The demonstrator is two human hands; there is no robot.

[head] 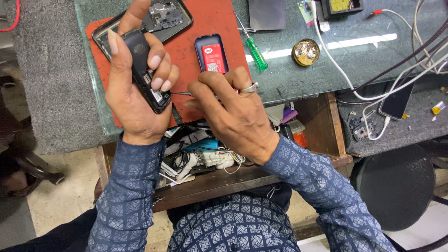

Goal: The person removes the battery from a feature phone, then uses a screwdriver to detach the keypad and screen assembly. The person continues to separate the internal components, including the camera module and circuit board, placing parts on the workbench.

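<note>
My left hand (133, 88) grips a small black phone body (144, 70) held on edge, its open back side turned toward my right hand. My right hand (233, 109), with a silver ring on one finger, pinches a thin metal tool (181, 94) whose tip touches the lower end of the phone body. Beyond my hands an opened smartphone (163, 18) lies on a red work mat (210, 23). A blue back cover holding a red battery (212, 55) rests on the mat just above my right hand.
A green-handled screwdriver (255, 52), a round tin of small parts (305, 51) and white cables (345, 77) lie on the green glass counter (326, 70). An open wooden drawer (219, 179) full of wires sits below. A dark phone (395, 103) and a black stool (396, 186) are at right.
</note>
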